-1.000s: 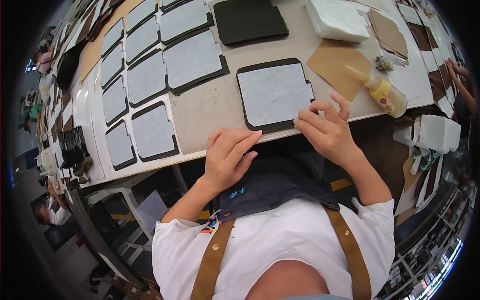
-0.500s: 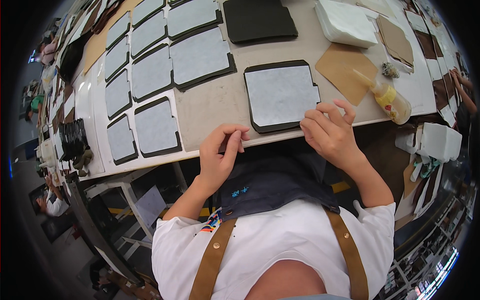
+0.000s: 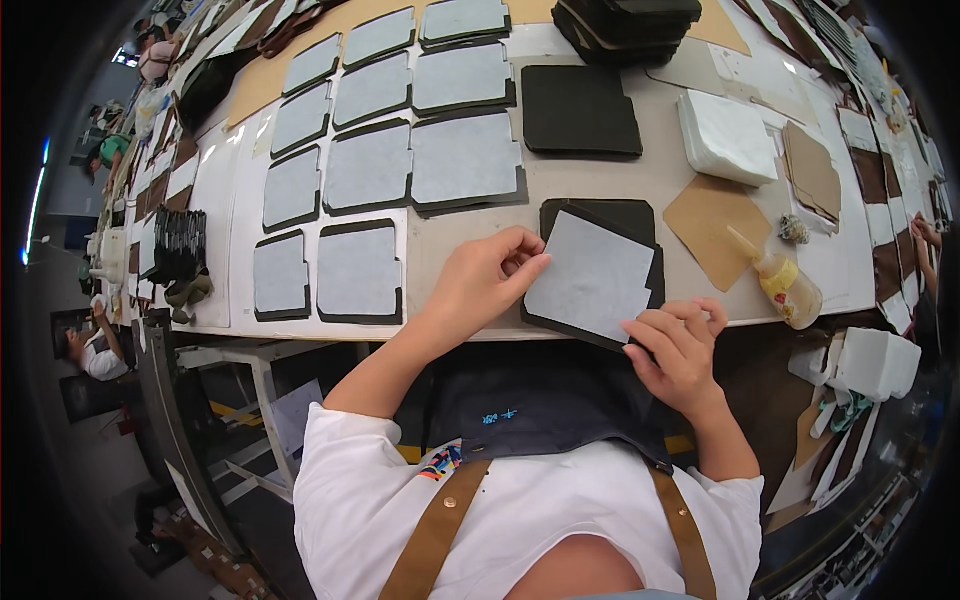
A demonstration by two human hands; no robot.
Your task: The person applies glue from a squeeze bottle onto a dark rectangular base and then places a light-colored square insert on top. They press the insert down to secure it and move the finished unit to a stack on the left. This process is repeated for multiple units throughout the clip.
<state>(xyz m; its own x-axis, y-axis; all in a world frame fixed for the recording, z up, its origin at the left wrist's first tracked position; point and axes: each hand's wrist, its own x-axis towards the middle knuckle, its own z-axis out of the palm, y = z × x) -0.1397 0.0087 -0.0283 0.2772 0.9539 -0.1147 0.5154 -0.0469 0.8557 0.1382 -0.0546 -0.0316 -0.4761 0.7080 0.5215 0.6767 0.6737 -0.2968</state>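
A black panel faced with a pale grey sheet (image 3: 588, 272) is turned askew at the table's front edge. My left hand (image 3: 495, 268) pinches its left edge between thumb and fingers. At its lower right corner, my right hand (image 3: 682, 345) grips the edge, thumb below and fingers curled. Under it lies at least one more black panel (image 3: 563, 212), squarer to the table, mostly covered. Whether the raised panel is fully off that one I cannot tell.
Rows of grey-faced panels (image 3: 367, 165) lie to the left. Farther back are a single black panel (image 3: 580, 110) and a black stack (image 3: 625, 30). On the right are white sheets (image 3: 728, 140), tan card (image 3: 715, 230), a glue bottle (image 3: 788, 288) and a small lump (image 3: 793, 229).
My hands have moved forward and taken hold of the grey-faced panel, which is now turned clockwise, uncovering black underneath. The whole view has shifted, showing more of the table's far side.
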